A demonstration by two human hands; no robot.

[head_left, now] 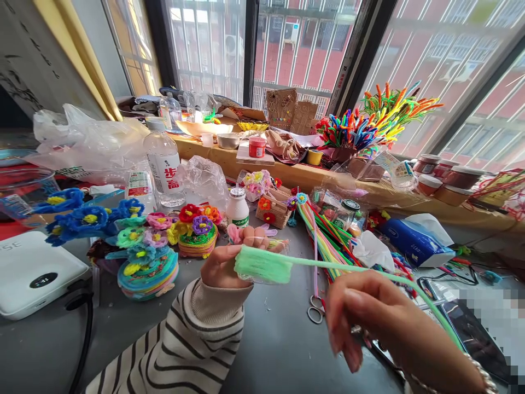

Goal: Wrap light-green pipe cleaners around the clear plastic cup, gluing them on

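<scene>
My left hand (pixel 223 265) is closed around a small clear plastic piece wound with bands of light green pipe cleaner (pixel 262 264); the piece's full shape is hidden under the windings. From there a taut green strand runs right to my right hand (pixel 369 312), whose fingers are bent and pressed together. The strand bends at that hand and trails down past the wrist; the exact grip point is hidden. Below and between the hands lie scissors (pixel 315 313). Just beyond the left hand stands a white bottle (pixel 238 209) with a straw.
Pipe-cleaner flowers on round bases (pixel 148 273) stand left, beside a water bottle (pixel 164 169) and a white power bank (pixel 36 276). A bundle of pipe cleaners (pixel 328 241), a blue tissue pack (pixel 414 241) and a phone (pixel 471 328) lie right. Jars (pixel 463 178) line the sill.
</scene>
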